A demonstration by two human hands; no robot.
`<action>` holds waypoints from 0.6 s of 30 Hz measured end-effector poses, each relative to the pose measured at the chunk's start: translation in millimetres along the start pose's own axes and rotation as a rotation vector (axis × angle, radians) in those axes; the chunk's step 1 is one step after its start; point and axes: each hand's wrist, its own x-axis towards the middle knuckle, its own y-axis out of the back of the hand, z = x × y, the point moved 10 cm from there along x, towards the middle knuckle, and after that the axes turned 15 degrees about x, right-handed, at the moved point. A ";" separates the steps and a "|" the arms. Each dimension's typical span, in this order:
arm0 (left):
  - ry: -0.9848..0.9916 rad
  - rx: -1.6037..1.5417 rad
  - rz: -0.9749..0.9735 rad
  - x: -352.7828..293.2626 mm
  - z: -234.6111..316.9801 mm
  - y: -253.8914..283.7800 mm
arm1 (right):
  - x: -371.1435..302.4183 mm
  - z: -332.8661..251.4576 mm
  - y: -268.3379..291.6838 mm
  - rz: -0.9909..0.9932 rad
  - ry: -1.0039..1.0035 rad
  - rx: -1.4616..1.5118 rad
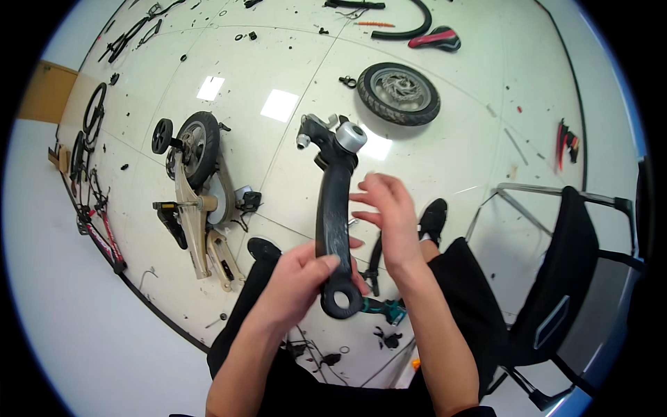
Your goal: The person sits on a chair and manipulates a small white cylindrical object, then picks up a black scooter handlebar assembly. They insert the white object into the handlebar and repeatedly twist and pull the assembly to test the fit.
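Observation:
My left hand (pixel 295 281) is closed around the lower part of a black curved metal arm (pixel 335 208), holding it upright in front of me. A round hole goes through the arm's near end. Its far end carries a silver cylindrical piece (pixel 351 137) and a small bracket with a silver bolt (pixel 306 141). Just to the right of the arm is my right hand (pixel 390 219), its fingers apart and bent toward it, holding nothing. Below the arm's near end, a teal and black power tool (pixel 392 311) lies on the floor, partly hidden.
A beige frame (pixel 194 240) with wheels lies at left; a loose wheel (pixel 398 94) rests ahead. A red and black saddle (pixel 436 39) lies farther off. A black chair (pixel 559 278) stands at right. Bike frames (pixel 101 236) line the left wall. Small parts litter the pale floor.

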 end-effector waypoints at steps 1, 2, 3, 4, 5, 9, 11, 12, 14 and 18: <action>-0.037 -0.049 -0.013 0.1 1.4 1.8 | -9.5 -1.2 -5.0 -0.087 0.029 -0.048; -0.067 -0.056 -0.055 1.7 2.2 0.4 | -22.7 0.8 -19.9 -0.250 -0.069 0.058; -0.090 -0.059 -0.090 1.4 4.2 -1.2 | -37.2 -1.2 -33.0 -0.355 -0.156 0.068; -0.113 -0.076 -0.168 -1.3 10.0 -7.3 | -52.5 -0.5 -44.0 -0.455 -0.246 0.073; -0.136 -0.025 -0.164 -2.9 12.6 -7.6 | -60.6 -1.9 -50.4 -0.545 -0.173 -0.038; -0.137 0.043 -0.101 2.3 6.0 -8.2 | -54.5 2.8 -45.3 -0.415 -0.249 0.147; -0.075 -0.011 -0.054 5.7 -4.6 -2.1 | -50.9 16.1 -37.8 -0.295 -0.190 0.176; -0.066 -0.087 0.000 10.2 -7.3 -2.0 | -45.5 19.2 -34.7 -0.270 -0.234 0.161; -0.063 -0.123 0.008 20.4 -19.8 0.7 | -35.2 23.0 -27.8 -0.208 -0.188 0.082; -0.042 -0.097 0.041 33.1 -21.2 -0.4 | -16.2 28.6 -12.0 -0.099 -0.192 0.099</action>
